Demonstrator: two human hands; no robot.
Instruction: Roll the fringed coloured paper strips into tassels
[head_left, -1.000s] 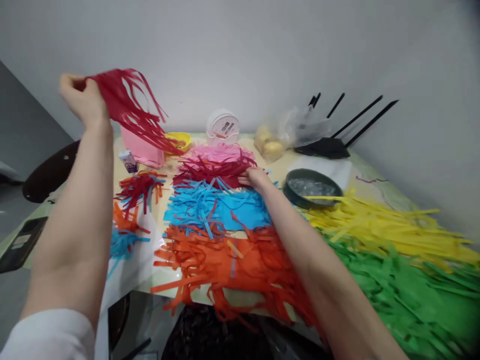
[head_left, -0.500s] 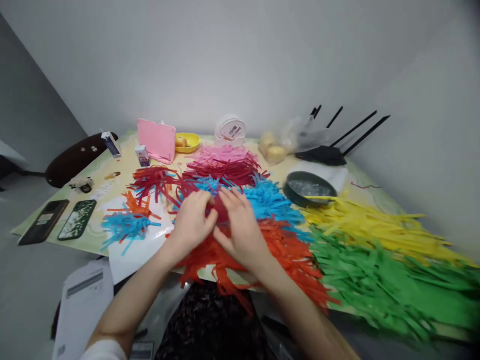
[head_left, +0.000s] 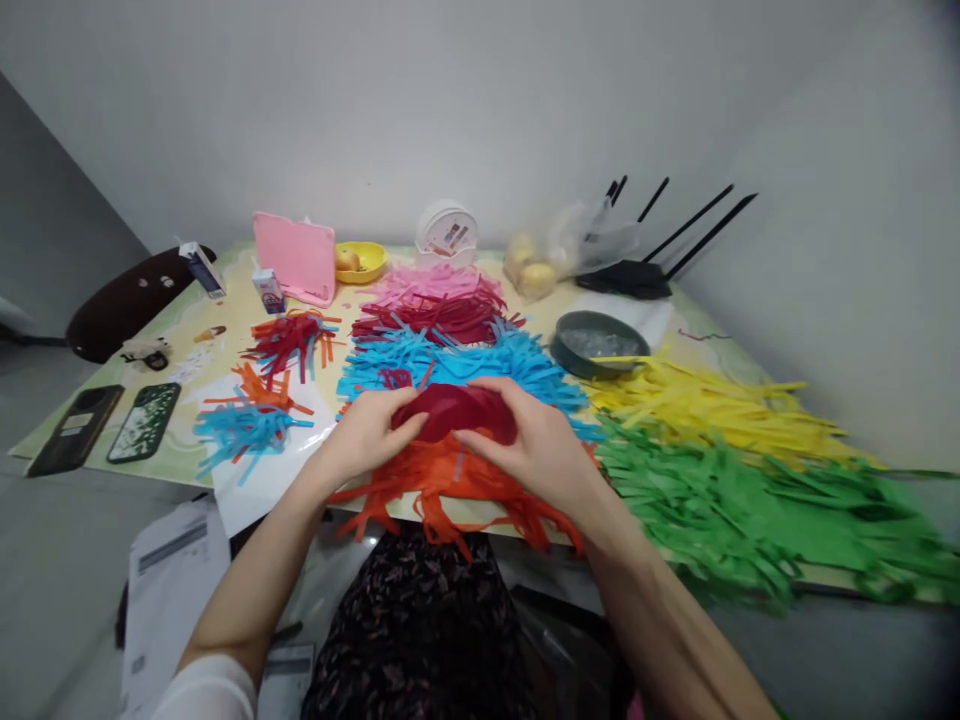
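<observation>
Between my two hands is a dark red piece of crepe paper or felt [head_left: 454, 412], spread flat like a folded strip; which material it is I cannot tell. My left hand [head_left: 379, 428] pinches its left end between thumb and fingers. The right end is gripped by my right hand [head_left: 517, 430]. Under and in front of it lies orange fringe [head_left: 442, 480], hanging over the table's front edge. Just behind sits blue fringe [head_left: 480, 355], then dark red fringe [head_left: 431, 316] and pink fringe [head_left: 442, 288].
Yellow fringe [head_left: 705, 405] and green fringe [head_left: 735, 510] cover the right side. A dark green round bowl [head_left: 600, 350] stands behind them. Small fringe bunches [head_left: 244, 428] lie left, beside two phones [head_left: 146, 425]. A pink tablet case [head_left: 296, 258] and yellow fruit bowl [head_left: 371, 258] stand at the back.
My hands have moved apart, and the dark red piece now shows stretched wide between them. The loose dark red strands near my left hand have gone from the blue fringe. The view has shifted slightly.
</observation>
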